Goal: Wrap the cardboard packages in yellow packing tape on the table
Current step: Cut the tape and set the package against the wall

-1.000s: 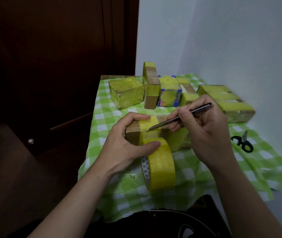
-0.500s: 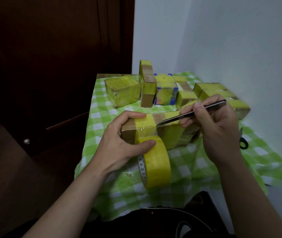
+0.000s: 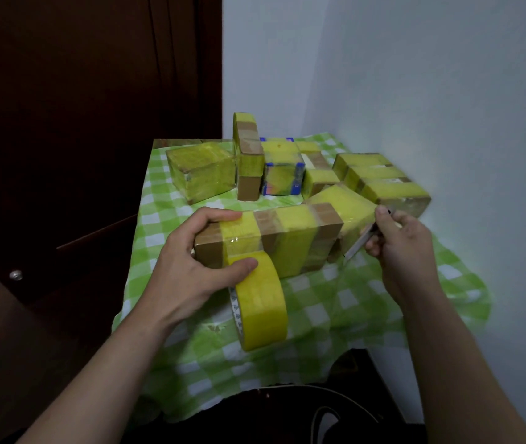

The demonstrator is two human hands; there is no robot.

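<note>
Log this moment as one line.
step: taping | left hand: grips cardboard package, thumb on tape roll | right hand: holds metal cutter beside package's right end | wrapped packages: behind

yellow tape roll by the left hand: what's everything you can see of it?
The yellow tape roll stands on edge, tilted, at the near face of the cardboard package, above the green checked tablecloth; whether it rests on the cloth is unclear. It is glossy yellow tape wound on a pale core printed with dark triangle marks. Its free end runs up onto the package as a band, uncut. The left hand presses its thumb on the roll's top.
</note>
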